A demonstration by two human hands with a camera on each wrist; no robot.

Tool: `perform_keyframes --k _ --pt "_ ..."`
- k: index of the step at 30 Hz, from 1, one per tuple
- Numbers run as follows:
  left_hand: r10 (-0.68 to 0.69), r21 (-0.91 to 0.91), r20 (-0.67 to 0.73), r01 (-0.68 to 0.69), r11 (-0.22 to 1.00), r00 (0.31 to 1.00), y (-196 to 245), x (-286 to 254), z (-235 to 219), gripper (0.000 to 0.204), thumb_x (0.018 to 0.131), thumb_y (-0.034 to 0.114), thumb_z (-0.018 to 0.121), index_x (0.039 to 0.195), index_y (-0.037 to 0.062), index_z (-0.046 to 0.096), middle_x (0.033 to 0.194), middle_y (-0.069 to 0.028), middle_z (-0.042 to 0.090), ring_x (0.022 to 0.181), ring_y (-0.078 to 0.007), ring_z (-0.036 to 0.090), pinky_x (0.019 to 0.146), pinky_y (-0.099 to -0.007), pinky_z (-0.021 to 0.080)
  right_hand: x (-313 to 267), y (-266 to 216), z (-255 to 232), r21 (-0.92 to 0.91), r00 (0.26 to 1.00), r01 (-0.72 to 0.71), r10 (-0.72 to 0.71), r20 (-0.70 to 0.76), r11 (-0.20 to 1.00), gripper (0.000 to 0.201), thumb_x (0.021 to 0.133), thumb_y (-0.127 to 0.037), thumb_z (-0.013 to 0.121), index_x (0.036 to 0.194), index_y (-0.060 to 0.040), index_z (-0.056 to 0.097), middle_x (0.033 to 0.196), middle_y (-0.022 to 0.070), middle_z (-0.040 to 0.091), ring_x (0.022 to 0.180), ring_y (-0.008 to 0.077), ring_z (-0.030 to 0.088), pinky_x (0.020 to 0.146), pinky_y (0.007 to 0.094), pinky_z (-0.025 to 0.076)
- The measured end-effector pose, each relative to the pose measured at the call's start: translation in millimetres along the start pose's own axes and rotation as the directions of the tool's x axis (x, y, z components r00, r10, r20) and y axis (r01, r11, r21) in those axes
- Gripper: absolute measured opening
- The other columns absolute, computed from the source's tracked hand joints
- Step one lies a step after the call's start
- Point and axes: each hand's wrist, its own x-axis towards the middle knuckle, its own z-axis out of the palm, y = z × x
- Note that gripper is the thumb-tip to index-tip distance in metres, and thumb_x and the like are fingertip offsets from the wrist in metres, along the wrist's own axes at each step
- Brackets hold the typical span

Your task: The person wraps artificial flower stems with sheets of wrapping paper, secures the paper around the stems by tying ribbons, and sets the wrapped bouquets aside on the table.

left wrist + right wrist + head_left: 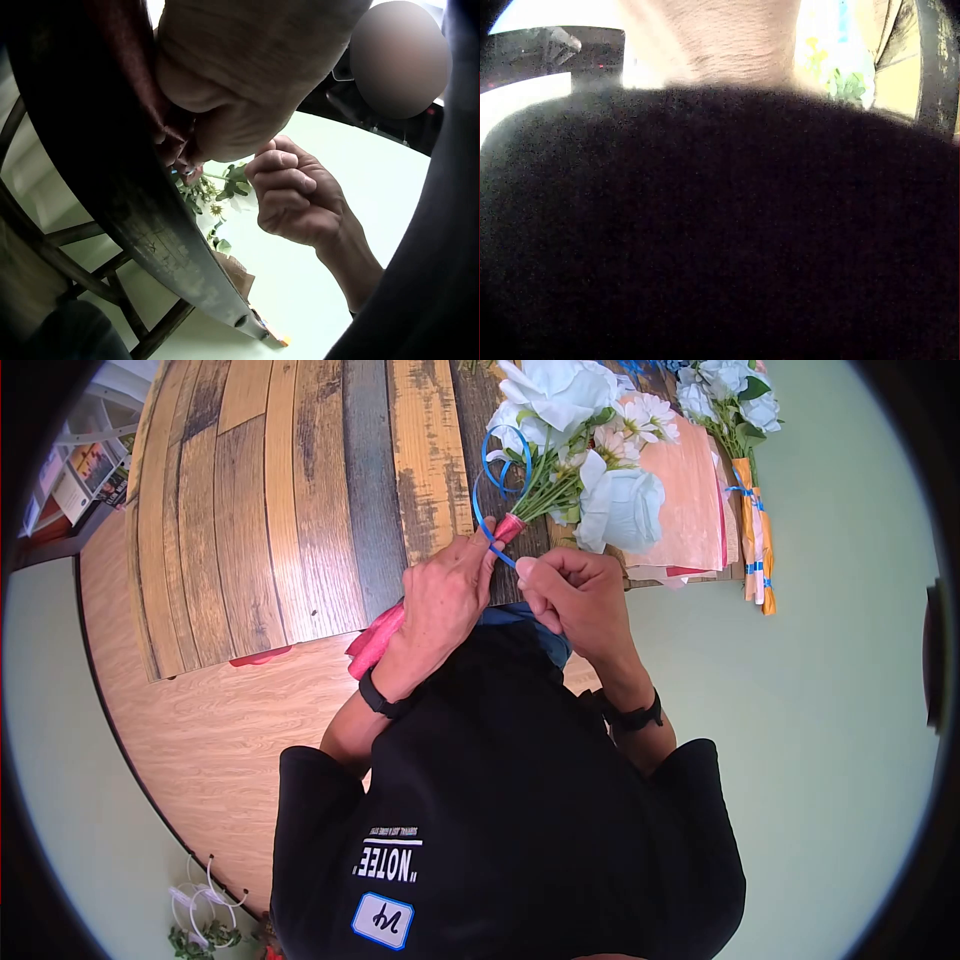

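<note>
A bouquet of pale blue and white artificial flowers [625, 505] lies over the table's near edge, its green stems bound in a red wrap [510, 528]. My left hand [442, 595] grips the wrapped stems, and red material [378, 640] shows below that hand. A thin blue ribbon [478, 505] loops up beside the stems and crosses the red wrap. Its end is pinched between the thumb and fingers of my right hand [582, 598], just right of the stems. The left wrist view shows the right hand [296, 195] with curled fingers. Dark cloth fills most of the right wrist view.
The wooden plank table [300, 490] stretches away ahead and left. Pinkish wrapping sheets [690, 500] are stacked under the flowers. At the right edge lies a second bunch of flowers [725, 390], near orange and white rolls [757, 540] tied with blue.
</note>
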Motion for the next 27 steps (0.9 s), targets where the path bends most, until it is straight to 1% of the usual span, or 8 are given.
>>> perform_keyframes --k 12,14,16,18,21,22,24,27 --pt "-0.084 -0.173 -0.001 0.082 0.981 0.996 -2 10 -7 0.026 0.1 0.022 0.061 0.115 0.0037 0.072 0.077 -0.0174 0.069 0.061 -0.0364 0.064 0.055 -0.0427 0.05 5 34 -29 0.078 0.999 -0.013 0.01 0.04 0.997 0.03 0.104 -0.022 0.059 0.098 0.0046 0.069 0.072 0.0057 0.063 0.053 0.0087 0.056 0.045 0.0218 0.041" --pt "-0.186 -0.266 0.112 0.21 0.941 0.976 1 12 -15 0.033 0.103 0.026 0.059 0.09 -0.0016 0.071 0.063 -0.0105 0.061 0.053 -0.0205 0.056 0.055 -0.0336 0.045 10 47 -31 0.149 0.999 -0.03 0.025 0.036 0.988 0.028 0.104 -0.021 0.059 0.101 0.0048 0.068 0.076 0.0064 0.064 0.058 0.0097 0.058 0.046 0.0226 0.043" --pt "-0.219 -0.341 0.131 0.252 0.906 0.967 4 13 -19 0.035 0.103 0.027 0.059 0.086 -0.0019 0.069 0.062 -0.0081 0.059 0.054 -0.016 0.054 0.054 -0.0324 0.043 14 52 -31 0.217 0.998 -0.048 0.041 0.037 0.975 0.026 0.104 -0.02 0.059 0.104 0.005 0.068 0.08 0.0071 0.065 0.062 0.0108 0.061 0.046 0.0234 0.046" --pt "-0.249 -0.41 0.152 0.29 0.865 0.957 7 12 -26 0.038 0.104 0.028 0.058 0.082 -0.0022 0.067 0.06 -0.0058 0.058 0.055 -0.0116 0.052 0.053 -0.0313 0.041 19 55 -26 0.268 0.997 -0.004 -0.017 0.074 0.964 0.024 0.103 -0.015 0.059 0.117 0.0035 0.065 0.094 0.0088 0.067 0.074 0.0124 0.065 0.054 0.024 0.052" --pt "-0.281 -0.435 0.217 0.35 0.83 0.935 16 8 -41 0.033 0.104 0.03 0.058 0.102 0.0002 0.074 0.06 -0.0059 0.059 0.056 -0.0101 0.053 0.052 -0.0321 0.043 39 61 -13 0.306 0.981 0.156 -0.183 0.064 0.939 0.021 0.102 -0.012 0.06 0.115 0.0041 0.064 0.099 0.0114 0.068 0.08 0.0154 0.067 0.062 0.0262 0.055" --pt "-0.287 -0.447 0.277 0.387 0.807 0.917 17 5 -46 0.035 0.103 0.031 0.059 0.095 -0.0006 0.072 0.06 -0.0049 0.059 0.056 -0.0091 0.052 0.052 -0.0311 0.042 46 70 -14 0.371 0.966 0.165 -0.225 0.126 0.914 0.028 0.101 -0.008 0.06 0.126 0.0047 0.058 0.114 0.0133 0.066 0.096 0.0193 0.066 0.081 0.0314 0.056" --pt "-0.29 -0.471 0.325 0.42 0.776 0.9 20 7 -54 0.044 0.103 0.034 0.059 0.077 -0.001 0.064 0.057 -0.002 0.055 0.055 -0.0068 0.05 0.049 -0.0285 0.038 59 73 -5 0.358 0.923 0.257 -0.338 0.184 0.898 0.032 0.099 -0.007 0.061 0.129 0.0033 0.056 0.12 0.0136 0.063 0.104 0.0211 0.064 0.089 0.0342 0.053" --pt "-0.27 -0.586 0.413 0.481 0.653 0.87 28 -1 -61 0.046 0.104 0.035 0.058 0.077 -0.0003 0.064 0.055 -0.0001 0.052 0.052 -0.0053 0.047 0.047 -0.0276 0.036 80 73 6 0.364 0.807 0.371 -0.49 0.328 0.854 0.041 0.097 -0.008 0.064 0.137 -0.004 0.055 0.133 0.015 0.056 0.125 0.0253 0.053 0.106 0.0411 0.044"
